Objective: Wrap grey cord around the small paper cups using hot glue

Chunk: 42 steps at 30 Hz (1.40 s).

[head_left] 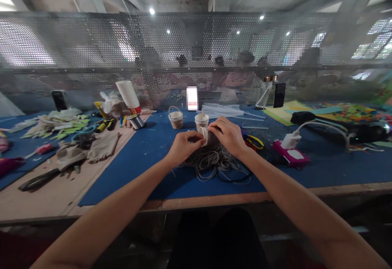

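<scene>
Between my two hands is a small white-rimmed cup (203, 136), tipped on its side with its rim toward the left. My left hand (185, 145) pinches the rim from the left. On the right, my right hand (228, 135) has its fingertips pressed together at the cup's upper right edge; its wrapped side is partly hidden. Below the hands lies a loose heap of grey cord (211, 163). Just behind stand two upright cups, one with a looped handle (176, 120) and one with a small stick or handle piece (201, 120).
A tilted stack of paper cups (127, 94) stands back left, near gloves (102, 147) and green scraps. Right are yellow-handled scissors (255, 141), a magenta power block (292, 156), a black glue gun-like tool and coloured paper (283, 113). A perforated screen (171, 48) rises behind.
</scene>
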### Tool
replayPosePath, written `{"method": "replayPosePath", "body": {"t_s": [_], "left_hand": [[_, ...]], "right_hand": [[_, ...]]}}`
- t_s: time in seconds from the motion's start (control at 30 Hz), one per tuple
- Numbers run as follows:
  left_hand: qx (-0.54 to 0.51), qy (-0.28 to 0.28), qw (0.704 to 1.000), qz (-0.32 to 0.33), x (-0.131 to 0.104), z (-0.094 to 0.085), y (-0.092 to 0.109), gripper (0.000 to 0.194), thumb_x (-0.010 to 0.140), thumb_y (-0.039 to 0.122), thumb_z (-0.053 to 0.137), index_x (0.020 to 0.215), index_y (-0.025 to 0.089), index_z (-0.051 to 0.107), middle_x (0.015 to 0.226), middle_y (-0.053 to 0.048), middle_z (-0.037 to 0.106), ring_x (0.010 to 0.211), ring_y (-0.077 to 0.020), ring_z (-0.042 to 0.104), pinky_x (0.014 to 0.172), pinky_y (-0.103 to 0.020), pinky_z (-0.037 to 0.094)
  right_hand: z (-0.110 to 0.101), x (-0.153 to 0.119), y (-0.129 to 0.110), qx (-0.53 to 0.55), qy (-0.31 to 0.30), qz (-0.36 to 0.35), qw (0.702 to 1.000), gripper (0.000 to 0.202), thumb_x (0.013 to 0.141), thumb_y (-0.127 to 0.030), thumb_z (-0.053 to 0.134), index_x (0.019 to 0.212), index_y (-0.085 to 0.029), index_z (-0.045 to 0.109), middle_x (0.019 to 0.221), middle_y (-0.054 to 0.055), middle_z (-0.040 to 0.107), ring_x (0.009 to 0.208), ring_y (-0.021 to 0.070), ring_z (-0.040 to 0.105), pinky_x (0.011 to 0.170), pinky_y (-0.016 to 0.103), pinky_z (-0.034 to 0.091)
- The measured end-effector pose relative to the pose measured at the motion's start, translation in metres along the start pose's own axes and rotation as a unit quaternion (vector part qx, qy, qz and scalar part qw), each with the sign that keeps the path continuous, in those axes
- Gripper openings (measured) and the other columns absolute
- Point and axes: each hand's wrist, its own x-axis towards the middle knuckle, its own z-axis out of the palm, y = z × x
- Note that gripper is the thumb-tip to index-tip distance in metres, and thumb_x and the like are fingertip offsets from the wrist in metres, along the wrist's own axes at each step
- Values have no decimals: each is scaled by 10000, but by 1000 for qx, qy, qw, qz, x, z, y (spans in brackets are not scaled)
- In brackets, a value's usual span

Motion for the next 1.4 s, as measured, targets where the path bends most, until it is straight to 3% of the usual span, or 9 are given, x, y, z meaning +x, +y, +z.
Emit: {"method": "replayPosePath", "body": {"t_s": [0.27,0.37,0.5,0.7,0.8,0.93,1.13,1.27,1.4], "left_hand": [[-42,46,997,-44,2,-4,3,240,758,377,747,834,150,744,738,-33,711,649,-142,593,616,-250,460],[-56,64,995,-46,4,-7,1,258,767,388,748,845,142,750,758,-38,714,676,-144,602,636,-249,458],[-92,67,992,-50,5,-8,-5,260,774,390,751,853,143,752,772,-37,711,705,-142,612,675,-249,470],[-127,64,988,-57,6,-9,-8,298,774,409,760,899,138,753,808,-45,714,736,-142,619,736,-265,495],[-147,72,985,-57,7,-9,-9,297,782,396,758,927,137,757,853,-54,720,766,-144,622,766,-269,502],[-173,73,980,-57,8,-10,-11,299,804,395,738,966,145,764,910,-62,734,828,-159,638,816,-283,512],[-135,66,988,-43,8,-12,-9,299,812,373,723,1000,144,764,957,-70,739,859,-168,642,837,-287,505],[-112,66,991,-38,7,-12,-5,274,809,353,721,979,142,765,948,-67,746,861,-174,645,834,-284,495],[-74,68,994,-35,7,-10,-5,275,808,357,711,977,147,767,943,-65,759,859,-195,658,810,-294,506]], "right_hand": [[-6,6,15,39,67,66,995,358,1015,-452,407,1072,-238,689,1072,94,674,1067,232,599,944,383,465],[-2,6,24,71,33,131,988,421,998,-521,403,1108,-225,681,1117,104,690,1050,239,622,928,389,472],[4,4,30,124,-32,175,976,479,974,-584,388,1021,-217,692,948,63,725,909,229,654,846,364,486],[6,5,32,167,-36,204,964,476,921,-613,465,938,-190,682,891,42,699,860,210,628,812,334,481],[7,5,30,219,-35,244,944,476,882,-644,502,836,-194,652,810,26,664,801,196,609,739,315,506],[8,5,25,320,-46,318,891,447,826,-651,583,760,-209,608,725,15,625,699,190,604,637,326,545],[4,6,16,423,-66,405,808,379,815,-583,645,806,-210,585,745,15,653,588,178,630,661,368,585],[6,4,18,431,-88,420,794,327,881,-521,580,851,-195,597,792,22,677,614,166,665,676,335,585],[12,2,25,398,-115,417,809,304,899,-491,551,935,-198,626,892,29,692,617,155,674,589,295,559]]}}
